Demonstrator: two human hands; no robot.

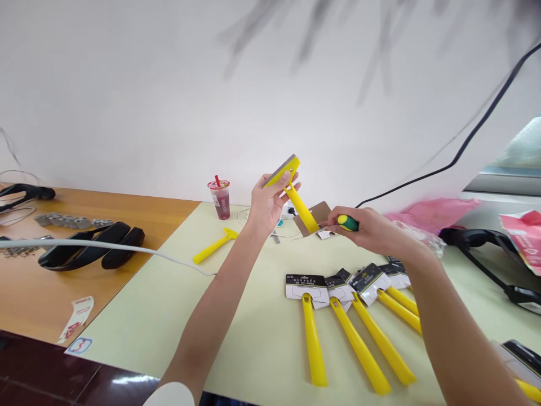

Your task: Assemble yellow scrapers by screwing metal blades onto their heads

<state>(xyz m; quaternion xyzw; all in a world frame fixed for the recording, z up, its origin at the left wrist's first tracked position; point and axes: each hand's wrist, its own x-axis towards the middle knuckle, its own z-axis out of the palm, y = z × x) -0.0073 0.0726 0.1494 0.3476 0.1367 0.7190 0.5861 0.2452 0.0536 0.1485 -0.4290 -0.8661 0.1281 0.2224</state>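
A yellow scraper (301, 207) with a grey blade edge is held up above the table, its head gripped in my left hand (270, 203). The fingers wrap round behind the head, and the handle slants down to the right. My right hand (363, 225) is closed round a screwdriver with a green and yellow handle (347, 223), near the end of the scraper's handle. Whether the right fingers touch the scraper, I cannot tell. Behind the handle's end lies a brown cardboard piece (322, 212). Another yellow scraper (214, 246) rests on the table to the left of my left forearm.
Several yellow scrapers with black-and-white cards (313, 338) lie at the front right. A cup with a red straw (221, 202) stands near the wall. Pink plastic (435, 214) and a black headset (473, 239) are at right. Black devices (91, 245) lie on the wooden table (143, 206).
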